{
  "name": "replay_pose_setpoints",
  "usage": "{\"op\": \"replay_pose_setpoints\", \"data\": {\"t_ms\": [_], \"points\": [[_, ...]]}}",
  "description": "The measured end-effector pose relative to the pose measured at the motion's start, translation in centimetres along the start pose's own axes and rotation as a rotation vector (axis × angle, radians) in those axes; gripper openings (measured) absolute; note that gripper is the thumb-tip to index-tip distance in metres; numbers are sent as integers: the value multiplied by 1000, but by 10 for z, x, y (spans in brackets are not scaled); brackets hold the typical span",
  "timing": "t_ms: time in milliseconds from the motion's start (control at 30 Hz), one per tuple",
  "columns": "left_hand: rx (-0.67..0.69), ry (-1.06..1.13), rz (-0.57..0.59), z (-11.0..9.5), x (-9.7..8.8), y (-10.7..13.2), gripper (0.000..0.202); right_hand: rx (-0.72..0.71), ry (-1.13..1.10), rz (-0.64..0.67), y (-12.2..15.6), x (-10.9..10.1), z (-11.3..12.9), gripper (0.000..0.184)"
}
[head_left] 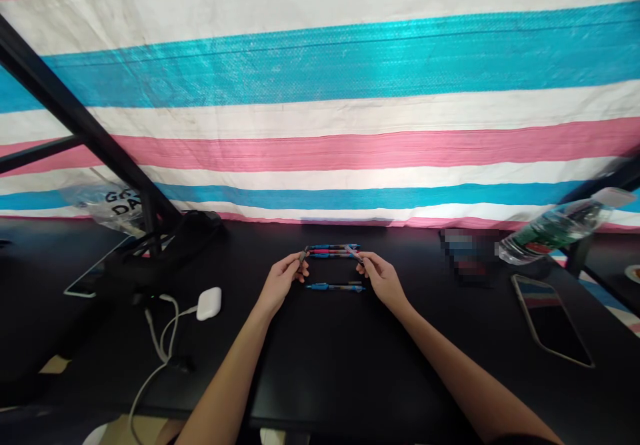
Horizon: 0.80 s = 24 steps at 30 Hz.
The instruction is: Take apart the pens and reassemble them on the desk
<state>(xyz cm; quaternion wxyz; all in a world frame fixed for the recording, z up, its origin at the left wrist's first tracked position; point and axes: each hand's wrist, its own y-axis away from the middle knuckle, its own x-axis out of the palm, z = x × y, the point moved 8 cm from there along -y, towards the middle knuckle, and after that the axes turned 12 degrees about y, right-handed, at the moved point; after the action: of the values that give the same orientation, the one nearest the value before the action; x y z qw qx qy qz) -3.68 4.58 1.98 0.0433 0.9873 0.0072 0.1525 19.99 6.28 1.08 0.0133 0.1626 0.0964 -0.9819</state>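
Note:
My left hand (281, 281) pinches a short dark piece (303, 256) that looks like part of a pen. In my right hand (383, 278) is a slim pale and dark pen piece (353, 254), slanting up to the left; its lower end is hidden by the fingers. Between and just beyond the hands lie a blue pen (333, 246), a red pen (330, 251) and another blue pen (327, 255), side by side. Closer to me, a light-blue pen (330, 287) rests on the black table (320, 358), with a thin dark stick (347, 283) along its far side.
Left are a white earbud case (209, 303) on a white cable (167, 351), and a tablet-like device (87, 281). Right are a phone (553, 321), a tilted water bottle (560, 228) and a blurred-out patch (465, 255). A striped sheet (350, 111) hangs behind the table.

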Motion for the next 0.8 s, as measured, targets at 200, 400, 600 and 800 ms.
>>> {"op": "replay_pose_setpoints", "data": {"t_ms": [200,400,600,800], "points": [[44,-145,-14,-4,0,0,34,-141,348,17,5,2,13,22],[131,-343,17,-10,-1,-1,29,-202,473,46,6,7,18,18],[253,-592,-50,-17,-3,1,25,-238,481,105,5,9,21,12],[349,-725,-105,-22,-7,2,25,-227,484,250,5,10,18,6]]}}
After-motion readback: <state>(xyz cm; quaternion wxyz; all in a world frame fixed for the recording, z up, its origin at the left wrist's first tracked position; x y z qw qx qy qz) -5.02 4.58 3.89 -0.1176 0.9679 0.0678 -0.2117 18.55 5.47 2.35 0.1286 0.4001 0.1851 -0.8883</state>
